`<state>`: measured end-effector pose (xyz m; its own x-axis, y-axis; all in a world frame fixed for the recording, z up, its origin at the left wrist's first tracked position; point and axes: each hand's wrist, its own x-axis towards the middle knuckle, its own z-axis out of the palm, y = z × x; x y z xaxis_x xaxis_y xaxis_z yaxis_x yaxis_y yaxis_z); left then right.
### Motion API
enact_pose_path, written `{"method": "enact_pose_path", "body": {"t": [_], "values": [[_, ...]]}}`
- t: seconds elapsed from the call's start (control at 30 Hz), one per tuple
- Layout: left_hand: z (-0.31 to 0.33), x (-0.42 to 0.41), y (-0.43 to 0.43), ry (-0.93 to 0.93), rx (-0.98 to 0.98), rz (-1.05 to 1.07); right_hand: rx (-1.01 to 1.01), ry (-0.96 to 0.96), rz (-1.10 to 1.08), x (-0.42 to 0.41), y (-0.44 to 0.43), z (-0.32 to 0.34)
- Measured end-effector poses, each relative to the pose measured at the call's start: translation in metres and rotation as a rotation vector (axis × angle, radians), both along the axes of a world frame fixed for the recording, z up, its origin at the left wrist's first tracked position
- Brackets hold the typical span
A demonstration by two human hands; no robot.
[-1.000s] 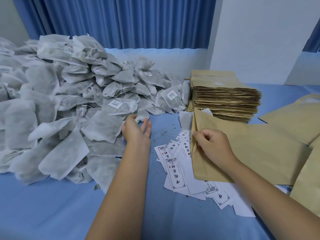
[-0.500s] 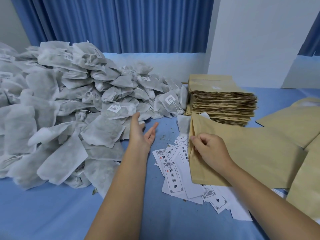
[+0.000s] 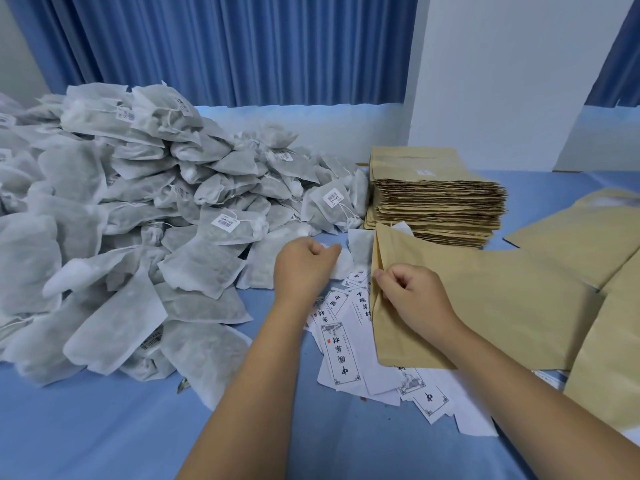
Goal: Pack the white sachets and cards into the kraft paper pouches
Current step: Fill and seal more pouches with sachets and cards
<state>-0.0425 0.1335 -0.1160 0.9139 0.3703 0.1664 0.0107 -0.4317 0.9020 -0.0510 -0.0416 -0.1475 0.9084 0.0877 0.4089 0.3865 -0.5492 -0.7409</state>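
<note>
Take the stack of empty kraft pouches [image 3: 436,199] as your marker. Just in front of it lies the open kraft pouch [image 3: 485,306], flat on the blue tablecloth [image 3: 104,427], with its mouth turned toward the stack's left.

Your right hand [image 3: 412,299] is in front of the stack's left corner. Its thumb and curled fingers are closed on the upper lip of the pouch's mouth in a pinch.

Your left hand [image 3: 301,268] is to the left of the stack and nearer to you. Its fingers are curled round a white sachet [image 3: 341,266] and clamped on it. That sachet sits low over the cloth, near the pouch's mouth; I cannot tell whether it touches the pouch. A second sachet [image 3: 360,247] lies between it and the foot of the stack, just beside the mouth.

The heap of sachets [image 3: 138,220] spreads out to the left of the stack and reaches right up to its left side. Several sachets in it carry barcode labels.

The printed cards [image 3: 341,351] are scattered in front of the stack, on your side of the open pouch and partly under it.

To the right of the stack, more kraft pouches [image 3: 581,233] lie flat on the cloth, apart from it. Behind the stack are a blue curtain [image 3: 225,46] and a white wall [image 3: 502,64].
</note>
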Motion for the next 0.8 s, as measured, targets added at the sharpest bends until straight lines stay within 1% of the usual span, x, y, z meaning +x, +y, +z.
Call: {"method": "enact_pose_path", "body": {"t": [0.03, 0.07, 0.1, 0.13, 0.2, 0.27, 0.3, 0.33, 0.37, 0.43, 0.47, 0.5, 0.53, 0.57, 0.67, 0.7, 0.77, 0.8], "values": [[-0.004, 0.0, -0.001, -0.043, 0.162, 0.015, 0.001, -0.001, -0.001, 0.0, 0.0, 0.0], [-0.008, 0.001, -0.001, -0.034, 0.321, -0.003, 0.002, -0.003, -0.002, 0.0, 0.0, 0.0], [-0.016, 0.005, 0.0, 0.014, 0.431, -0.048, 0.006, -0.007, -0.001, 0.0, 0.001, 0.001], [-0.02, 0.008, 0.0, 0.076, 0.513, -0.079, 0.013, -0.012, 0.002, -0.001, 0.001, 0.001], [-0.024, 0.013, -0.001, 0.132, 0.652, -0.077, 0.038, -0.018, 0.005, -0.002, 0.0, 0.002], [-0.023, 0.015, 0.0, 0.094, 0.709, -0.014, 0.105, -0.004, 0.013, -0.004, 0.0, 0.004], [-0.021, 0.015, 0.0, 0.033, 0.685, 0.018, 0.149, 0.009, 0.017, -0.005, -0.001, 0.005], [-0.018, 0.014, 0.0, -0.044, 0.616, 0.043, 0.203, 0.026, 0.019, -0.005, -0.003, 0.007], [-0.014, 0.014, -0.001, -0.125, 0.5, 0.05, 0.265, 0.044, 0.02, -0.006, -0.005, 0.008], [-0.003, 0.007, -0.005, -0.256, 0.122, 0.009, 0.385, 0.071, 0.021, -0.006, -0.008, 0.012], [0.004, 0.004, -0.008, -0.292, -0.065, -0.032, 0.428, 0.077, 0.017, -0.006, -0.01, 0.015], [0.009, -0.001, -0.012, -0.31, -0.19, -0.071, 0.458, 0.077, 0.012, -0.006, -0.01, 0.017], [0.013, -0.006, -0.016, -0.311, -0.25, -0.113, 0.478, 0.075, 0.005, -0.006, -0.011, 0.019], [0.014, -0.01, -0.021, -0.306, -0.262, -0.158, 0.489, 0.074, 0.0, -0.006, -0.011, 0.02], [0.013, -0.02, -0.034, -0.317, -0.165, -0.229, 0.485, 0.082, 0.004, -0.007, -0.011, 0.019], [0.015, -0.022, -0.037, -0.33, -0.16, -0.238, 0.483, 0.087, 0.004, -0.007, -0.012, 0.018], [0.02, -0.026, -0.039, -0.307, -0.242, -0.287, 0.491, 0.091, -0.006, -0.007, -0.012, 0.018], [0.022, -0.027, -0.039, -0.246, -0.317, -0.339, 0.5, 0.09, -0.011, -0.007, -0.013, 0.019]]}}
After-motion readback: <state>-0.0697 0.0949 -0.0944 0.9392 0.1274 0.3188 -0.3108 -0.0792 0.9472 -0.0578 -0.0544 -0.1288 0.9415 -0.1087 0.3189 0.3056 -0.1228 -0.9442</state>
